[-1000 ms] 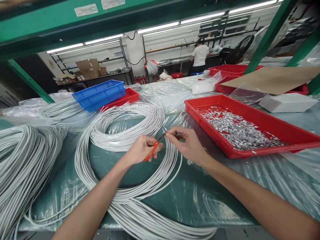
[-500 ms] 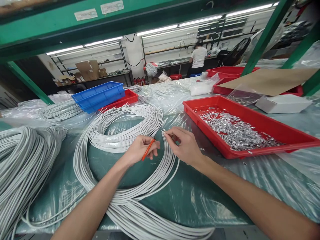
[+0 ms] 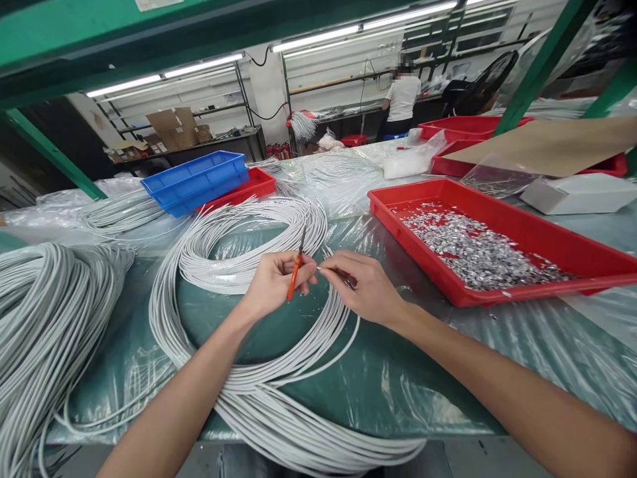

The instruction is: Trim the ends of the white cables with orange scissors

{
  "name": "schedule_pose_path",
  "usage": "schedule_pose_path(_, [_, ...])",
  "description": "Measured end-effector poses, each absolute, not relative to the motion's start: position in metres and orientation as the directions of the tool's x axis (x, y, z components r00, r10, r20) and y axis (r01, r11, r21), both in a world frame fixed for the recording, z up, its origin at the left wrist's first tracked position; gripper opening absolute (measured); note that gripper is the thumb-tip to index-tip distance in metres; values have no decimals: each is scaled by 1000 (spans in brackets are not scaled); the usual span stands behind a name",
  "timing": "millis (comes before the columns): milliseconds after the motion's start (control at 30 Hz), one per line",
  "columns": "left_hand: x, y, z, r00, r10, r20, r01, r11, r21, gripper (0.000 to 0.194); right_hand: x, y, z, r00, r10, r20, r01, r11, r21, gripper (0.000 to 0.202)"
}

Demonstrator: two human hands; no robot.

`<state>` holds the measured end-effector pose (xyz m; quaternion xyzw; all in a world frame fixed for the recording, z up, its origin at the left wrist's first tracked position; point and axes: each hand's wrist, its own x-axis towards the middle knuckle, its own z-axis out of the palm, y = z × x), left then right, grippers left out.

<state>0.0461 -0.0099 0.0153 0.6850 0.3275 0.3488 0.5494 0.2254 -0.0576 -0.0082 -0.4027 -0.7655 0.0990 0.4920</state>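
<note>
Left hand (image 3: 279, 282) closed round an orange-handled tool (image 3: 294, 277), right hand (image 3: 365, 285) pinching a tiny piece (image 3: 320, 268).
The tool's shaft (image 3: 302, 239) points to twelve o'clock; the piece, just beside the left hand, is too small to identify. Outward from there, pale cable coils (image 3: 223, 273) cover six to eleven o'clock on the worktop (image 3: 398, 372), a red tray (image 3: 408, 243) of silvery bits (image 3: 482, 249) sits at three, a blue tray (image 3: 196, 186) at ten.

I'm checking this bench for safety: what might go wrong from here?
The orange-handled tool, held in the left hand close to the right hand, might poke a finger if it slips. The pale cables hanging past the table's front edge could snag.
</note>
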Motion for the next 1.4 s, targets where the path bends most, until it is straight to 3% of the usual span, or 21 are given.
schedule_pose_path(200, [43, -8, 18, 609, 789, 82, 5, -108, 994, 25, 225, -58, -2, -171, 860, 481, 222, 509, -831, 21])
schedule_pose_path(367, [44, -9, 16, 627, 775, 77, -51, -57, 997, 30, 228, -54, -3, -211, 907, 364, 24, 377, -926, 25])
schedule_pose_path(467, [45, -9, 15, 604, 792, 85, -36, -80, 996, 29, 229, -51, -7, -217, 918, 332, 3, 341, -940, 27])
schedule_pose_path(633, [47, -10, 14, 531, 838, 124, 51, -178, 983, 24, 225, -52, -10, -99, 894, 436, 278, 446, -851, 19])
schedule_pose_path(800, [50, -11, 12, 521, 848, 94, 77, -157, 985, 24, 220, -60, -9, -51, 819, 571, 464, 526, -713, 17])
schedule_pose_path(967, [51, -11, 10, 515, 857, 28, 45, -59, 997, 20, 218, -59, -13, -125, 656, 744, 622, 636, -457, 20])
schedule_pose_path(1167, [51, -12, 9, 499, 864, -72, -20, 94, 995, 25, 217, -57, -19, -218, 529, 820, 773, 607, -186, 23])
schedule_pose_path(1267, [50, -12, 9, 530, 846, -61, -60, 109, 992, 27, 217, -58, -18, -199, 536, 821, 749, 623, -225, 21])
schedule_pose_path(1400, [50, -11, 9, 541, 841, -9, -85, 66, 994, 22, 217, -60, -15, -105, 629, 770, 641, 635, -431, 18])
